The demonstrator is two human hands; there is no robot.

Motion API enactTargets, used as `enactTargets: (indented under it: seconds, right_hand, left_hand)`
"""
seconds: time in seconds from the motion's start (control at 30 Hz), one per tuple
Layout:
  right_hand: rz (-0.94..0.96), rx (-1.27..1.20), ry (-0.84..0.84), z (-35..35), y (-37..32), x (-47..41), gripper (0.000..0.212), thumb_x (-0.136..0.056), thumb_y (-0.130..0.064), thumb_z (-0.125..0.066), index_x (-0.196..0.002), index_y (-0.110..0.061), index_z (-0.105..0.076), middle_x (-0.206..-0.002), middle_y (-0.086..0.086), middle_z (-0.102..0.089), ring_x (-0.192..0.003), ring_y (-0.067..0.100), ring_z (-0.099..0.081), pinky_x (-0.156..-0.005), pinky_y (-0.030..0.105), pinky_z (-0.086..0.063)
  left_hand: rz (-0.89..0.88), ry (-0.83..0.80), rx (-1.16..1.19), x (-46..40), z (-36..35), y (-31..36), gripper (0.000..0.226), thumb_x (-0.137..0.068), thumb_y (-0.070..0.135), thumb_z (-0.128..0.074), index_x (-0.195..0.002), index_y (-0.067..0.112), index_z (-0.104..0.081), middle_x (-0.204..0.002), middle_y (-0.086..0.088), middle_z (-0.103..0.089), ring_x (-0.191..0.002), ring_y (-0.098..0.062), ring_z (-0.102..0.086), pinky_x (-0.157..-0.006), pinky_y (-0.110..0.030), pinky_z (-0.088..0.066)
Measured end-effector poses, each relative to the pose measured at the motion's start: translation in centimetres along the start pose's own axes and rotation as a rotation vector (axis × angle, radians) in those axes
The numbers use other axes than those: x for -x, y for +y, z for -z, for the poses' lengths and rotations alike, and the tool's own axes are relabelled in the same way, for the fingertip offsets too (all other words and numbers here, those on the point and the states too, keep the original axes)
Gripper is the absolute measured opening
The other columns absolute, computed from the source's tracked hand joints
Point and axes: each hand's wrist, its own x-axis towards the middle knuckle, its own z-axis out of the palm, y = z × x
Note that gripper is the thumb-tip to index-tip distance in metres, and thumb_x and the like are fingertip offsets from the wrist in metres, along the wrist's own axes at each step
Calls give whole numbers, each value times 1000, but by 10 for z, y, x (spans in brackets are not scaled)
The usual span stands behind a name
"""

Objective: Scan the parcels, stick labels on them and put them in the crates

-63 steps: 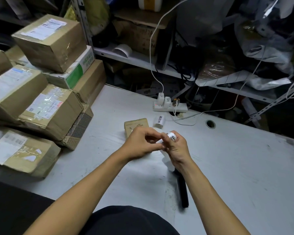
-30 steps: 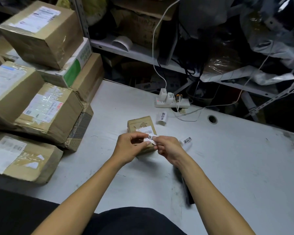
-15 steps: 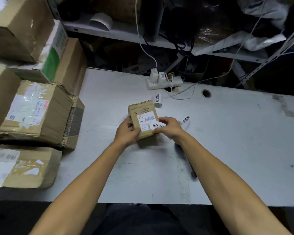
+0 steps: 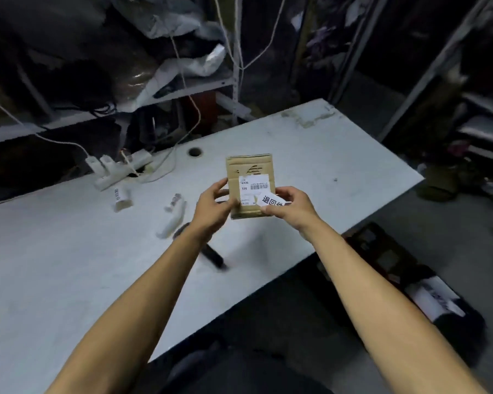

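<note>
Small cardboard parcel held up above the tabletop, over its right half, not resting on anything. Left hand grips the parcel's left edge, thumb on the front face and fingers curled round behind; likely serves as the brace so the face stays flat and turned to the camera. Right hand clamped at the lower right corner, pinching over a white sticker printed in large black characters; sticker overlaps the bottom right of the printed shipping label, barcode left uncovered. Looks like pressing-down of the sticker, probably the label step near done; one sticker corner seems slightly raised, cannot tell for sure. Parcel held in the air rather than laid down, presumably ready for carrying to a crate. Dark bin-like container on the floor past the right edge of the tabletop, possibly the crate, blurred. Label roll and a backing strip lie left of centre, within reach for the next parcel. Dark handheld device, perhaps the scanner, lies near the front edge partly under the left forearm. Power strip with white cables at the far edge. Risk: weak adhesion if the corner is not rubbed flat.
</note>
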Motion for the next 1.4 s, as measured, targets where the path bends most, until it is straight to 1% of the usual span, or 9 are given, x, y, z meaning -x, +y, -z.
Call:
enactTargets:
  seconds: [0.3,0.43,0.67,0.77,0.9,1.03,1.2,1.33,1.4]
  right_hand:
    - [-199,-150,392,193,130,86,72,-75,-12,-88,-138,-12,-51,-119,2,-63,-98,14,-63,-71,21,-51]
    - [-355,-235,525,229,197,121,81,-72,-19,-91,-141,-13,-49,-128,-3,-53,-112,16,-57,-100,40,-52]
    - [-644,-444,587,252,305,144,89,-62,-31,-93,-139,-16,-50,-128,3,-61,-112,20,-63,-99,45,-54]
    - [-717,-487,582,268,339,136,85,-55,-43,-90,-128,-18,-55,-118,-2,-68,-103,15,-66,-96,43,-57]
    - [-811,-540,593,300,395,99,49,-75,-24,-86,-114,-21,-57,-104,-8,-68,-96,12,-67,-84,31,-57]
    - [-867,-716,639,321,476,41,52,-78,-24,-85,-120,-25,-54,-113,-9,-65,-102,17,-68,-85,41,-61]
    - [-919,-991,745,335,589,-33,57,-89,-2,-73,-138,-12,-45,-120,7,-61,-103,26,-69,-82,35,-60]
    - [-947,-907,778,322,684,-96,54,-86,-7,-78,-134,-8,-54,-123,11,-66,-102,23,-68,-96,50,-56]
    - [-962,-698,766,317,717,-116,56,-82,-15,-83,-132,-14,-59,-124,7,-68,-108,23,-67,-97,47,-56]
  left_hand:
    - [-1,-445,-173,13,-242,-9,60,-88,17,-74,-145,19,-53,-128,-6,-66,-115,-20,-65,-94,-45,-58]
    - [5,-613,-271,29,-319,-28,40,-91,6,-70,-126,25,-64,-105,2,-73,-85,0,-71,-75,-27,-61]
    - [260,-830,-450,24,-420,-89,50,-80,2,-75,-127,12,-63,-102,-4,-73,-88,-14,-71,-86,-35,-59]
    - [374,-860,-488,9,-462,-121,56,-73,-2,-70,-128,2,-62,-101,-6,-73,-92,-22,-73,-79,-32,-60]
    - [509,-896,-474,-24,-529,-164,46,-83,-22,-59,-123,0,-61,-92,-2,-71,-67,-3,-72,-58,-16,-55]
    - [576,-853,-527,-78,-594,-240,57,-68,-4,-78,-122,9,-66,-96,3,-75,-94,-21,-73,-76,-26,-60]
    - [634,-870,-562,-133,-663,-357,50,-86,-15,-62,-133,2,-58,-110,-8,-70,-81,-2,-72,-68,-17,-56]
    - [666,-771,-568,-180,-703,-462,47,-89,-16,-60,-129,9,-57,-112,-7,-65,-108,-26,-66,-80,-31,-56]
    - [708,-738,-601,-194,-711,-498,50,-90,-11,-62,-132,15,-52,-118,-2,-62,-113,-24,-61,-83,-33,-56]
